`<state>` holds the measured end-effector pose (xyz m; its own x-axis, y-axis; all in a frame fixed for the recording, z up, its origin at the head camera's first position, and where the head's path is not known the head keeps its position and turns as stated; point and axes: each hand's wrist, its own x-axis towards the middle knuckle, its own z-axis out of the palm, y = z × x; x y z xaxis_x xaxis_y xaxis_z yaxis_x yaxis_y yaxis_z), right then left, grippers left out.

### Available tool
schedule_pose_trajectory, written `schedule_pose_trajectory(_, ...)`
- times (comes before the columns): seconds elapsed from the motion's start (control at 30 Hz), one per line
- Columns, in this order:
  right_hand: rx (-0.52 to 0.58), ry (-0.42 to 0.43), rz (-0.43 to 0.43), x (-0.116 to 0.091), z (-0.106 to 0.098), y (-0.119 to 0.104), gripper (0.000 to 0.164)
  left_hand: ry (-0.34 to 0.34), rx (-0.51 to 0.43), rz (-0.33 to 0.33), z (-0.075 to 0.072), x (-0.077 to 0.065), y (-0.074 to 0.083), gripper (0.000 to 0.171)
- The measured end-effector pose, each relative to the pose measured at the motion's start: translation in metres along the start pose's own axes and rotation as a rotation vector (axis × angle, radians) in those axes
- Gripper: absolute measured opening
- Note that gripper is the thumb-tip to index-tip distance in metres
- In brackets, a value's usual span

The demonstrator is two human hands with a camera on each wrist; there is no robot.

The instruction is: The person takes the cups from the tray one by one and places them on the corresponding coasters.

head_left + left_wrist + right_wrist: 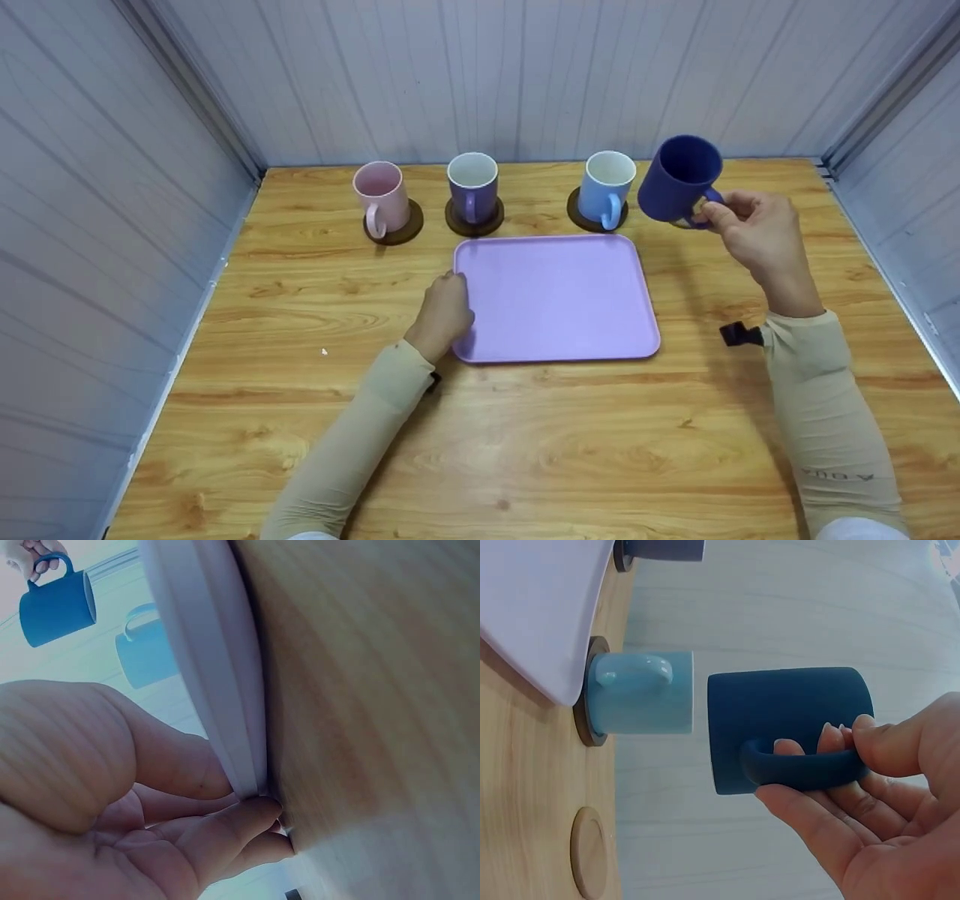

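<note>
My right hand (761, 232) grips a dark blue mug (679, 180) by its handle, off the table at the back right. In the right wrist view, fingers curl through the handle of that mug (787, 705), with the thumb on top. At the left edge of a lilac rectangular tray (555, 300), my left hand (442, 311) pinches the rim. The left wrist view has thumb and fingers meeting on the tray's rim (217, 667), which lies close to the wooden tabletop. A light blue mug (606, 187) stands on a brown coaster just left of the raised mug.
A pink mug (381, 196) and a purple mug (474, 187) stand along the back on round brown coasters. Another round coaster (590, 851) lies on the table beyond the light blue mug. Pale panel walls (480, 82) enclose the back and both sides.
</note>
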<state>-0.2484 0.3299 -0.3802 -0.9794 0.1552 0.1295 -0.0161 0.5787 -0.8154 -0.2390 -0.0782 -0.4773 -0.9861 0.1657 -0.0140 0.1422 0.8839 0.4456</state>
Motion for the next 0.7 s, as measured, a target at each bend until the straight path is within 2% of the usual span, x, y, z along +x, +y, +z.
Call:
schedule_pose_trajectory(0.17,0.114,0.021,0.045,0.017,0.003,0.003,0.033,0.006,-0.016,0.001,0.000,-0.001,-0.001,0.018)
schedule_pose_trajectory(0.4,0.301,0.077,0.082,0.037,0.008,0.007,0.016,0.006,-0.005,0.003,0.001,0.000,0.000,0.019)
schedule_pose_trajectory(0.7,0.316,0.150,0.159,0.057,0.011,0.019,0.021,-0.004,0.017,-0.015,0.001,0.001,0.000,0.022)
